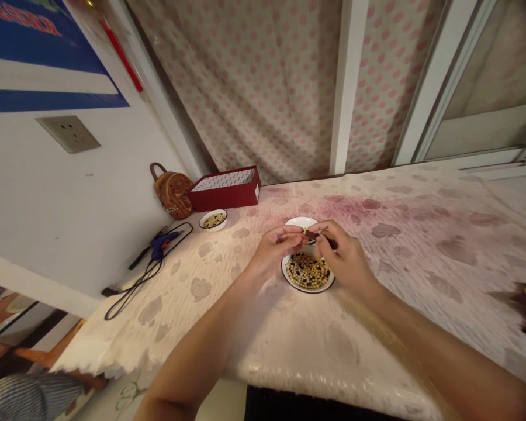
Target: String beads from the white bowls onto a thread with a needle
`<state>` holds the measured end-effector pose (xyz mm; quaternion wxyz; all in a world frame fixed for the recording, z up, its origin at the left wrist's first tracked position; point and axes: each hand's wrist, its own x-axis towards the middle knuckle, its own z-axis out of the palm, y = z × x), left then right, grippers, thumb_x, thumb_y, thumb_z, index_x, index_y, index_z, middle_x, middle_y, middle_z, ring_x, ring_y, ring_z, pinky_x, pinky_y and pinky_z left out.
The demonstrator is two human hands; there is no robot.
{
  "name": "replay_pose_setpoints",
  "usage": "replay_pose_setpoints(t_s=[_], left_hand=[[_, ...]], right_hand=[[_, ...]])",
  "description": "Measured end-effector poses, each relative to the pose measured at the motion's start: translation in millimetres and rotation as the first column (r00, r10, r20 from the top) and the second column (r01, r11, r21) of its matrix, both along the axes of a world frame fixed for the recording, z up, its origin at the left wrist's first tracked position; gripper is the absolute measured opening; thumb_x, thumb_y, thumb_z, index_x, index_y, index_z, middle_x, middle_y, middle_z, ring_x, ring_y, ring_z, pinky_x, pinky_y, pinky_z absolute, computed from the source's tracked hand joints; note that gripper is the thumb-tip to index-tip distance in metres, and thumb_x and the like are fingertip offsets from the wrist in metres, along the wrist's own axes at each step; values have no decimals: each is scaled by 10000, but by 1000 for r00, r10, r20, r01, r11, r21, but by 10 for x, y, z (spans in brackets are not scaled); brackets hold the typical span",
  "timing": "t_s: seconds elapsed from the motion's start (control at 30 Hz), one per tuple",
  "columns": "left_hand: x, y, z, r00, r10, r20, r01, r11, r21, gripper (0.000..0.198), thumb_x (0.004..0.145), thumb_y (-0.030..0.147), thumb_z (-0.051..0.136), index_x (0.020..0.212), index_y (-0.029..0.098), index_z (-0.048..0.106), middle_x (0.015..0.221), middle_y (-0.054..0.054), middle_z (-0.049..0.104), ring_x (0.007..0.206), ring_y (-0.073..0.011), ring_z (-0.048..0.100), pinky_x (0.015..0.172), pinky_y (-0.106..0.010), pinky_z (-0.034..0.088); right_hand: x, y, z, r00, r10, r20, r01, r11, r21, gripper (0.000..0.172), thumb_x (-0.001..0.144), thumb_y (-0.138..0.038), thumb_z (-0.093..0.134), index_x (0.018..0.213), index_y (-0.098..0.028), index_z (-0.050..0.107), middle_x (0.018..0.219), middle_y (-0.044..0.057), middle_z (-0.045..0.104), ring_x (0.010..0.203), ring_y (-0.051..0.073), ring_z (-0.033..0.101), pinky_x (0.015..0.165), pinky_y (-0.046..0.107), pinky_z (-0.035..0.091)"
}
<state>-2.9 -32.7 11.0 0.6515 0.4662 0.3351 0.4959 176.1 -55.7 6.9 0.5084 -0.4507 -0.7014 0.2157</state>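
Observation:
Both of my hands meet above a white, dark-rimmed bowl [288, 280] of mixed yellow and black beans [309, 270]. My right hand [348, 257] pinches a small dark brown piece [310, 234], whose exact kind I cannot make out. Fingertips of my left hand [267, 254] are pressed together at the piece's left end; whether they grip it or something tiny is hidden. Just behind the fingers stands a second white dish [298, 221], partly covered by them, with a few yellow beans showing.
Farther left are a small bowl [220, 224] of beans, a dark red box [225, 197] and a brown backpack-shaped bag [177, 193]. A blue glue gun [159, 248] with its cord lies by the wall. Another person's striped clothing [30, 397] shows at lower left.

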Motion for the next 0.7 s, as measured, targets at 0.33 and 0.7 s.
replay_pose_setpoints(t_s=[0.33, 0.7], left_hand=[[-4, -10, -5, 1000, -22, 6, 22, 1000, -10, 368, 693, 255, 913, 999, 134, 747, 947, -67, 767, 893, -177, 718, 1003, -417, 503], [3, -15, -12, 999, -23, -28, 23, 1000, 8, 359, 712, 259, 897, 1019, 147, 747, 956, -61, 767, 895, -164, 715, 990, -401, 513]], right_hand=[[-20, 4, -18, 999, 15, 35, -15, 1000, 9, 190, 957, -297, 451, 1073, -231, 585, 699, -9, 663, 654, 186, 647, 633, 307, 456], [-14, 4, -9, 999, 29, 35, -30, 999, 17, 167, 945, -270, 463, 1058, -241, 583, 661, -21, 645, 608, 182, 636, 577, 295, 448]])
